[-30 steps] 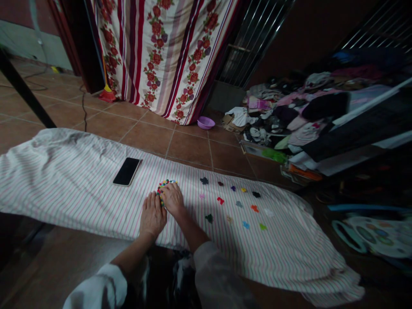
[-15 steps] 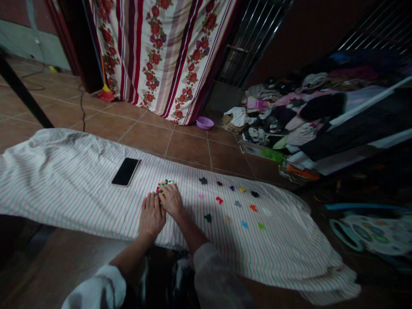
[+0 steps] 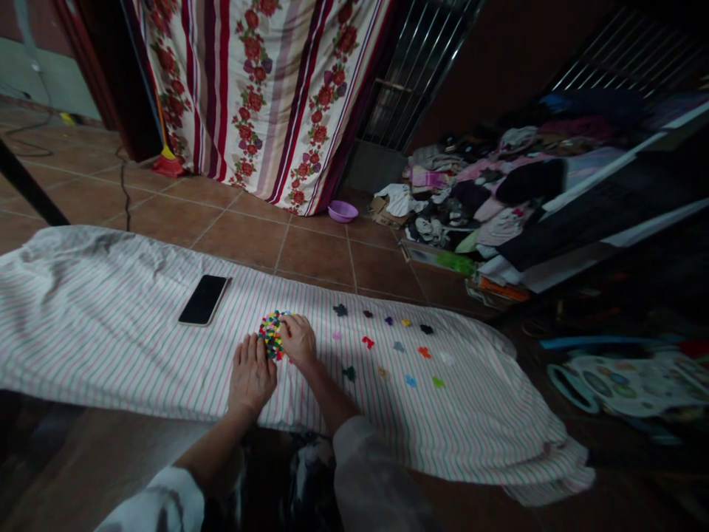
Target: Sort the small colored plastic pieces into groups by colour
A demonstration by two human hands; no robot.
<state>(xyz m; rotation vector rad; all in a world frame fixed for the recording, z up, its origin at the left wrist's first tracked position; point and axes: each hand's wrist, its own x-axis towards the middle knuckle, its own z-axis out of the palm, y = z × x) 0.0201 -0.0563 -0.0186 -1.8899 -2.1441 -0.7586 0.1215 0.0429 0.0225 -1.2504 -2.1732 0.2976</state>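
Note:
A pile of small multicoloured pieces (image 3: 270, 331) lies on the striped cloth. My left hand (image 3: 253, 375) rests flat beside its near left edge, fingers stretched out and holding nothing. At the pile's right side, my right hand (image 3: 300, 341) has its fingers bent and drawn together over the pieces; anything between the fingertips is too small to make out. Right of my hands, small single-colour heaps sit in rows, among them a red heap (image 3: 368, 343), an orange heap (image 3: 424, 352), a dark green heap (image 3: 348, 373) and a light blue heap (image 3: 410, 381).
A dark-screened phone (image 3: 204, 300) lies left of the pile on the striped cloth (image 3: 133, 310). Beyond are a purple basin (image 3: 343, 212), a floral curtain (image 3: 282, 96) and piled clothes (image 3: 498, 185). A pale plastic toy-like object (image 3: 625, 384) stands at the right.
My right hand has shifted to the right side of the pile and its fingers have curled, uncovering more pieces. My left hand stays flat by the near edge. The view has turned slightly right.

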